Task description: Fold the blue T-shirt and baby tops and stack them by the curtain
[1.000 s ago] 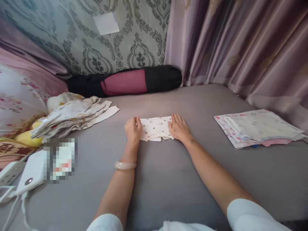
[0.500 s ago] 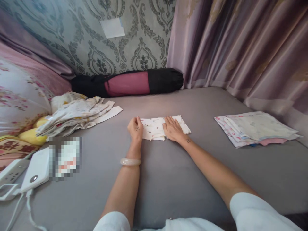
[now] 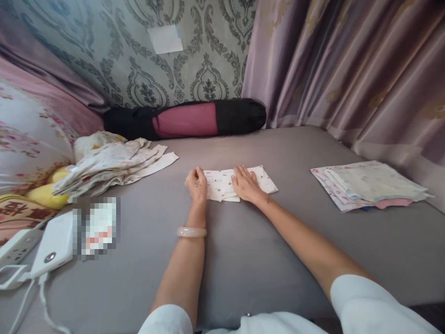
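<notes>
A small white garment [image 3: 219, 184] with a scattered print lies folded on the grey bed sheet in front of me. At its left edge is my left hand [image 3: 196, 184], with its fingers curled closed on the cloth; the fingertips are partly hidden. My right hand [image 3: 246, 183] lies flat across the right half of the garment, fingers stretched out and palm down. The garment's right end shows beyond my right hand, and a pale layer peeks out along its near edge.
Loose printed clothes [image 3: 114, 164] are heaped at the left beside a floral pillow [image 3: 31, 134]. Folded clothes [image 3: 375, 183] are stacked at the right. A black and pink roll bag [image 3: 187, 120] lies along the wall. A power bank [image 3: 54, 243] and power strip [image 3: 19, 248] sit near left.
My right hand has shifted slightly left over the garment. The left hand stays at the left edge, and the view has moved a little.
</notes>
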Demonstrator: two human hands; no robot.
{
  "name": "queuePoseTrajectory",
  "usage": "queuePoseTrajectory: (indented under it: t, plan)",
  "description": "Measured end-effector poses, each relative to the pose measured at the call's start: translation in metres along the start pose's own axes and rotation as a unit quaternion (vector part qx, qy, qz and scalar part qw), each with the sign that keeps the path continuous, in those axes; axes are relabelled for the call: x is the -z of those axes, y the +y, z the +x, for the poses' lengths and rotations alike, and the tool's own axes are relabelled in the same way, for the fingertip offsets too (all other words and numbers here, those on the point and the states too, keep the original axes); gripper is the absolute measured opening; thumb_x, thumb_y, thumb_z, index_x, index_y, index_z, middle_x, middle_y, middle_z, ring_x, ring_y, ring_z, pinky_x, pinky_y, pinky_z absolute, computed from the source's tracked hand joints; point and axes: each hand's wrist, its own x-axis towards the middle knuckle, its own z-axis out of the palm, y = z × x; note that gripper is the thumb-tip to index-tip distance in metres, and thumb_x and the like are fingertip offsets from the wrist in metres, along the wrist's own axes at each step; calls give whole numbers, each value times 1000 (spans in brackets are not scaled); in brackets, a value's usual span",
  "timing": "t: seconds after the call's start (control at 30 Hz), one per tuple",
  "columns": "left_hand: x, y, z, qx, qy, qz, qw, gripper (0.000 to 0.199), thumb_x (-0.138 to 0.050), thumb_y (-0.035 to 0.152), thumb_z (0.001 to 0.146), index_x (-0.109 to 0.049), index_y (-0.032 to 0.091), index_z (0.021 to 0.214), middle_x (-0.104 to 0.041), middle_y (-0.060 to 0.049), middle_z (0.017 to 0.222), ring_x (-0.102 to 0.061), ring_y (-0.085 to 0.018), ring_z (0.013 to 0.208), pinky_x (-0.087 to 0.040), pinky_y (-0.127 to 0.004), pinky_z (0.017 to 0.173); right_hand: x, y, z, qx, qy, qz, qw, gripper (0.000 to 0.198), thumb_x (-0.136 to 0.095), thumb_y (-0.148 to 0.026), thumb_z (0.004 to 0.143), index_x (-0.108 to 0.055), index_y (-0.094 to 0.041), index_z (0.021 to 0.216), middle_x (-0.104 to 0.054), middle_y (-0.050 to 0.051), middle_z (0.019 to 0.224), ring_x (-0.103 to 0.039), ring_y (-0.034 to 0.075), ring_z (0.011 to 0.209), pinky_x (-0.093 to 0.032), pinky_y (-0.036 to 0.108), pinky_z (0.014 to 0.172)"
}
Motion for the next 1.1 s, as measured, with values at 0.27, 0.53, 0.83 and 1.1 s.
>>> queuePoseTrajectory:
  t: [0.27,0.53,0.83,1.1]
  plan:
    - [-3,-3,1,9,19,-30,999,30,-44,35,87,-65,18,73,-69,-5,71,-64,-20,72,-46,-30,72,-19,-18,1,21,29,-34,999,54,-23,-34,99,-36,-12,146,-26,15,156,-21,27,144,-12,63,112]
    - [-3,-6,3,10,20,-36,999,32,-44,37,87,-66,18,75,-70,-6,72,-65,-20,72,-47,-31,74,-14,-28,4,24,36,-36,998,53,-25,-31,98,-42,-7,142,-31,17,154,-22,29,143,-10,59,114]
    - [-1,-5,2,5,23,-25,999,34,-42,38,88,-67,17,77,-70,-7,74,-65,-20,72,-48,-30,73,-32,-49,11,49,44,-23,998,59,-28,-36,98,-39,1,143,-38,20,150,-27,28,141,-8,46,117]
    - [-1,-4,4,16,25,-25,999,34,-43,37,87,-67,17,76,-71,-7,73,-65,-19,72,-48,-30,73,-35,-48,11,51,52,-34,997,58,-30,-34,97,-40,1,142,-40,20,148,-30,29,140,-10,48,116]
